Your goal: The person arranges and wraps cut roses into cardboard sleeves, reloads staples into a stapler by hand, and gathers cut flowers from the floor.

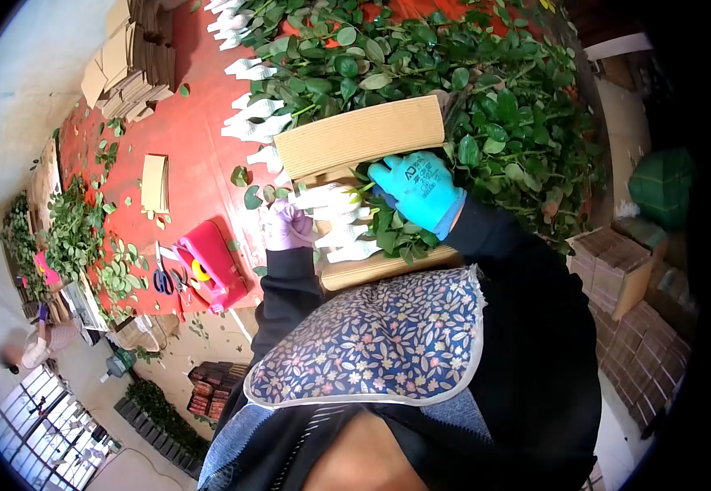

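My left hand (288, 226), in a purple glove, is closed at the tips of the white-netted flower heads (343, 237); what its fingers pinch is too small to tell. My right hand (423, 190), in a blue glove, is closed around a leafy stem just right of those heads. The netted flowers lie between two strips of brown corrugated cardboard (360, 135), one above my hands and one (388, 268) below, by the floral apron (372, 340).
Many leafy stems (421, 61) with netted heads cover the red table (208, 147). At left are a pink holder (211, 266), scissors (162, 274), a small cardboard piece (155, 183) and stacked cardboard (130, 69). Another person (32, 348) is far left. Boxes (613, 266) stand at right.
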The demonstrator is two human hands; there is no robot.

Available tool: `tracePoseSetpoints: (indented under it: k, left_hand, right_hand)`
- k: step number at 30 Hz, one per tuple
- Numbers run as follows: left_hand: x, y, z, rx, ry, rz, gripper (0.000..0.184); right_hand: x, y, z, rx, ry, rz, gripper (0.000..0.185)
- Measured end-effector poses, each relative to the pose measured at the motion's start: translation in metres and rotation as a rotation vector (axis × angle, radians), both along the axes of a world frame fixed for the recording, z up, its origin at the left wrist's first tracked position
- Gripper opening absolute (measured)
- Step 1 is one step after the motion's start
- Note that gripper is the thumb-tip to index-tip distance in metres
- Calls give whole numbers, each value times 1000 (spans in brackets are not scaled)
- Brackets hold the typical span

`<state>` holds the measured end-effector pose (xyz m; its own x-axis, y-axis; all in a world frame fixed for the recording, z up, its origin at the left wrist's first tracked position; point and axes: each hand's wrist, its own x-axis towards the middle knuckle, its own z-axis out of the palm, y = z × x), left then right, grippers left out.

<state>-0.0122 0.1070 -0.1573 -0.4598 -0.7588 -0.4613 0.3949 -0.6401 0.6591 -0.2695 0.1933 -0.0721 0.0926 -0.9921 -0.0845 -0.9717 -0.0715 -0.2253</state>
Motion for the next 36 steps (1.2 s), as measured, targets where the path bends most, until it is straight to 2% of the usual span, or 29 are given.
tracePoseSetpoints:
  k: [2,3,5,8,9,11,12,13,15,17,18,21,22,23,26,27,28,31,36]
  left_hand:
    - [8,0,8,20,79,108,10]
    - [32,-12,2,187,51,227,9]
    - [39,-16,22,14,163,349,5]
    - [53,-14,28,-142,290,300,9]
    - [56,-20,31,-197,380,133,11]
    - [59,-18,37,-162,211,-38,14]
    - [40,-7,50,-318,-24,-80,12]
    - [27,-2,56,-444,-333,-172,22]
    - [7,0,47,-993,-674,-397,31]
    - [-14,10,54,-858,-729,-453,29]
    - [-20,13,46,-781,-643,-434,19]
    - [-18,14,34,-826,-592,-339,16]
    - [-8,16,26,-553,-485,-264,15]
    - [4,14,18,-458,-388,-162,14]
    - [20,10,15,-414,-337,-204,13]
    - [16,12,13,-509,-383,-229,13]
    - [13,13,12,-602,-430,-257,13]
    - [4,13,18,-307,-336,-340,12]
    - [5,12,9,-332,-341,-216,12]
  right_hand:
    - [-1,0,0,23,-9,-7,22]
    - [-1,1,-2,3,6,-2,23]
    - [-5,2,-3,-22,23,14,25]
    - [-17,6,-1,-120,-243,55,36]
    - [-22,8,6,-92,-357,82,37]
    - [-31,12,10,-156,-606,144,36]
    - [-36,14,15,-91,-547,180,36]
    - [-35,14,18,-84,-541,184,36]
    - [-28,14,23,-117,-310,296,32]
    - [-8,15,11,-129,-94,202,27]
    - [-2,13,6,-105,-39,197,25]
    - [2,13,-13,-74,22,175,24]
    - [0,12,-15,-65,16,160,23]
    - [-1,10,-15,-60,16,146,22]
    - [-2,12,-17,-128,-45,126,20]
    - [-3,11,-14,-147,-98,132,20]
    - [-3,11,-2,-44,-124,122,19]
    - [1,14,-7,-118,-83,156,19]
    - [7,10,-11,-9,61,174,20]
